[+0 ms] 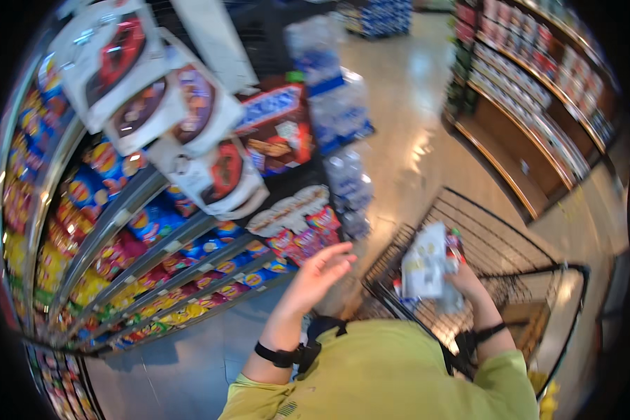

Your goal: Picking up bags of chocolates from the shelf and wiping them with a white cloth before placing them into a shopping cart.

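My left hand [323, 275] is raised beside the candy display, its fingers apart and nothing in it. Just beyond the fingertips is the display's lower panel [304, 233] with pictured candy packs. My right hand [464, 281] reaches into a black wire shopping cart [504, 233], close to a white printed package [424, 262] and a bottle [454, 244] with a green cap and red label. The hand is blurred, and whether it grips either of them cannot be made out. Several white pouches [205, 105] with dark and red pictures hang above the chip shelves, left of a Snickers panel [275, 131].
Shelves of bagged chips [136, 236] curve along the left. Clear plastic-wrapped bottles [346, 115] are stacked behind the display. A wooden shelf unit [509, 142] with cans and cartons stands at upper right. Blue and white packs [386, 18] stand farther down the aisle.
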Tool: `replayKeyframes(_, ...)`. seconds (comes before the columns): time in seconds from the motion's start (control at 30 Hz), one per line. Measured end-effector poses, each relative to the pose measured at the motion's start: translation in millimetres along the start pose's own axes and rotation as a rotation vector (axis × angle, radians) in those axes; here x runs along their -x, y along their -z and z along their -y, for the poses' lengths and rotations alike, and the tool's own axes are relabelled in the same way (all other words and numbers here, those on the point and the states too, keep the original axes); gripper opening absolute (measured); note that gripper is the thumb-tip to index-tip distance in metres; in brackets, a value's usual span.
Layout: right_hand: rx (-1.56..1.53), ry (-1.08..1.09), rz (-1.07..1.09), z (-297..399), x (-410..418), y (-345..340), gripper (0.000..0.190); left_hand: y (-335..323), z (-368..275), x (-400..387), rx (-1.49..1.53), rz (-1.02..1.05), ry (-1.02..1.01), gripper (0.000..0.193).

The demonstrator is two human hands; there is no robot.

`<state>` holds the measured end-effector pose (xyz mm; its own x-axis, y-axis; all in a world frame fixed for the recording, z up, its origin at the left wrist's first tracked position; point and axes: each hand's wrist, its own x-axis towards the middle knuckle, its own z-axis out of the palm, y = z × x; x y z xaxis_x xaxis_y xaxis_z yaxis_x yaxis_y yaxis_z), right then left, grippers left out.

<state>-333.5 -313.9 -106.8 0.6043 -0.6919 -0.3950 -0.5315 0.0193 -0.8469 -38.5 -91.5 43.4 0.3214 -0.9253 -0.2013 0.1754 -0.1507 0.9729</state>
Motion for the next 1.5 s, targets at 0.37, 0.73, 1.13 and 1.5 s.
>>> replayKeyframes(0.37, 0.254, 0.538, -0.378, 190, -5, 14, 0.027, 118, -69, 50, -0.083, -0.861, -0.582, 0.02)
replayKeyframes(0.73, -0.479, 0.853, 0.367, 424, 12, -97, 0.035, 173, -250, 57, -0.42, -1.004, -0.929, 0.062)
replayKeyframes(1.13, -0.789, 0.826, 0.646, 544, 2, -158, 0.038, 168, -333, 41, -0.225, -0.729, -0.94, 0.056)
replayKeyframes(1.5, -0.72, 0.88, 0.554, 528, 5, -152, 0.038, 170, -345, 20, -0.454, -0.741, -1.127, 0.027)
